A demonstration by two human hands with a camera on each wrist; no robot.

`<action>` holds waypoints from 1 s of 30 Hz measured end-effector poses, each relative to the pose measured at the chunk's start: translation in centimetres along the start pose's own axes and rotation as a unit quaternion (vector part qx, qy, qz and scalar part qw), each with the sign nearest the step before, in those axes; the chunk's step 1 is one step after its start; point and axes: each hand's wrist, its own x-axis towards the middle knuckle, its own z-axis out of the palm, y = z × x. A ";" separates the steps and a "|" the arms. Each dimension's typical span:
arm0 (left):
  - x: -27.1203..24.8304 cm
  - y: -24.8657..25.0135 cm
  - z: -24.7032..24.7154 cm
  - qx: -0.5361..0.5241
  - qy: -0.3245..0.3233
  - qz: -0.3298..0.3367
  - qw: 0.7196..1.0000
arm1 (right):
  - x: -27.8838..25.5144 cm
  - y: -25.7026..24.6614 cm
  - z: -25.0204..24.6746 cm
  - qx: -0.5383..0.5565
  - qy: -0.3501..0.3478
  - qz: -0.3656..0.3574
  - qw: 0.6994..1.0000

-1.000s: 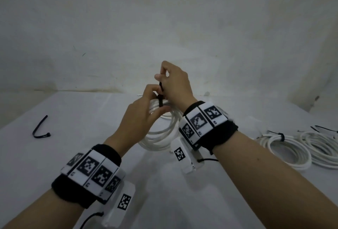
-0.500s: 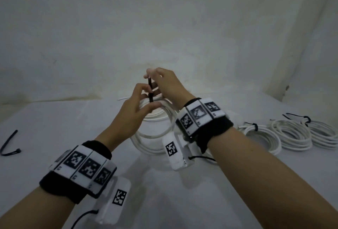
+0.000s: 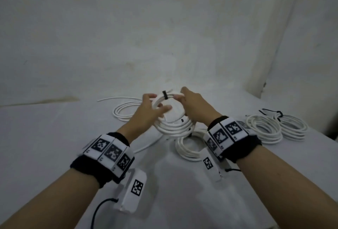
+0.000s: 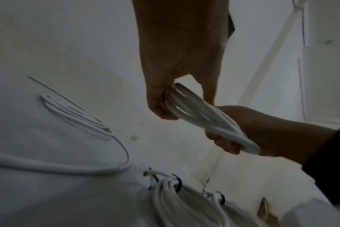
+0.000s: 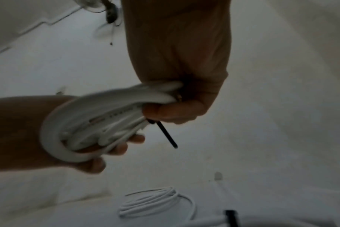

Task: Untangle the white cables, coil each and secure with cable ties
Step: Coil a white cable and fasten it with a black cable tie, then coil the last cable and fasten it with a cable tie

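A white cable coil (image 3: 173, 128) is held above the table between both hands. A black cable tie (image 3: 164, 95) wraps its top, and the tie's tail (image 5: 166, 133) sticks out below my right thumb. My left hand (image 3: 155, 104) grips the coil's left side with fingers curled through the loop. My right hand (image 3: 180, 97) grips the right side, close to the tie. In the left wrist view the coil (image 4: 204, 116) spans from my left hand (image 4: 169, 104) to my right hand (image 4: 233, 138).
A loose white cable (image 3: 128, 111) without a tie lies coiled on the table behind my left hand. One tied coil (image 3: 190, 148) lies under my right wrist. Two more coils (image 3: 263, 130) (image 3: 292, 126) lie at the right, near the wall corner.
Both hands have come down from the tie's upright tail and now grip the coil's sides. The head view has swung right, bringing the tied coils closer in.
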 end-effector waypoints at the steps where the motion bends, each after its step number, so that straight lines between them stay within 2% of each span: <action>1: 0.1 -0.5 0.8 0.038 -0.052 -0.001 0.998 | -0.2 1.0 -0.4 -0.002 -0.011 0.022 1.000; 3: 0.3 -1.6 2.1 0.116 -0.162 -0.011 0.980 | -0.7 3.0 -0.7 -0.031 -0.035 0.047 0.998; 5: 0.8 -2.8 3.3 0.179 -0.216 -0.037 0.959 | -0.9 4.9 -0.3 -0.051 -0.041 0.071 0.995; 7: 1.4 -3.7 4.6 0.208 -0.219 -0.032 0.953 | -1.0 6.4 0.1 -0.054 -0.053 0.091 0.993; 10: 1.7 -4.6 5.8 0.256 -0.231 -0.045 0.938 | -1.4 7.6 0.5 -0.152 -0.102 0.087 0.979; 13: 1.3 -5.0 6.2 0.286 -0.253 -0.066 0.922 | -1.4 8.0 0.8 -0.241 -0.122 0.072 0.960; 15: 1.1 -4.9 6.4 0.297 -0.256 -0.072 0.917 | -1.2 8.4 1.0 -0.275 -0.124 0.072 0.951; 19: 0.4 -4.2 6.5 0.385 -0.252 -0.073 0.885 | -1.7 8.9 1.4 -0.281 -0.108 0.065 0.952; 21: 0.0 -3.9 6.3 0.391 -0.246 -0.069 0.884 | -2.0 8.9 1.5 -0.294 -0.100 0.050 0.949; 24: -0.4 -3.6 5.8 0.395 -0.260 -0.054 0.879 | -1.9 7.9 1.0 -0.318 -0.076 0.068 0.942; 26: -0.5 -3.4 5.0 0.375 -0.263 -0.062 0.887 | -1.4 6.3 0.3 -0.332 -0.051 0.074 0.939; 28: -0.2 -3.2 3.6 0.340 -0.231 -0.089 0.907 | -0.2 4.4 0.0 -0.312 -0.037 0.056 0.948; 29: 0.1 -3.4 2.7 0.341 -0.202 -0.094 0.913 | 0.5 3.4 0.0 -0.301 -0.047 0.039 0.951; 30: 0.4 -3.7 1.7 0.373 -0.180 -0.093 0.906 | 1.2 2.3 0.3 -0.290 -0.075 0.018 0.954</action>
